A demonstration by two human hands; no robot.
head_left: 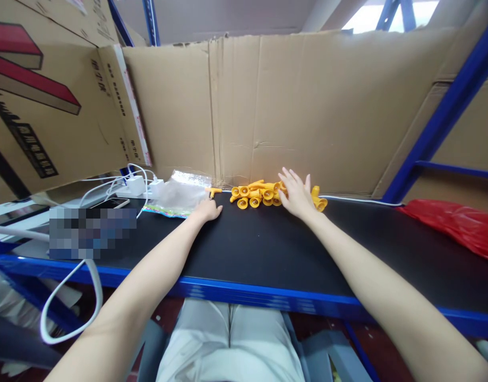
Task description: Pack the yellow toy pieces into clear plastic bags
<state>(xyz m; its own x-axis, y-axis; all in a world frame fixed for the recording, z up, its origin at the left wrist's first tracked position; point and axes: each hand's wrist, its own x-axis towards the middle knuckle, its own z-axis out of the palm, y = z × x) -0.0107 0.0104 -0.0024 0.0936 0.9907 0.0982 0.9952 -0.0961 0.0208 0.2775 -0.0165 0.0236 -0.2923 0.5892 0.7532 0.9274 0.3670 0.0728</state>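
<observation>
Probably the pile of yellow horn-shaped pieces (268,194) sits before the cardboard panel (315,106) so that none roll off the back. Left of the pile, a single yellow piece (215,190) and a clear plastic bag (182,191) lie by the left hand (207,209) — fingers partly curled, any grip impossible to tell. Over the pile's right part, the right hand (299,197) is spread wide — seemingly gripping nothing, perhaps steadying the pieces.

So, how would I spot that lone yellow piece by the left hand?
Find the tall cardboard panel behind the black tabletop. Along its foot, look between the clear plastic bag and the yellow pile. The lone yellow piece, by the left hand, lies apart from that pile.
</observation>
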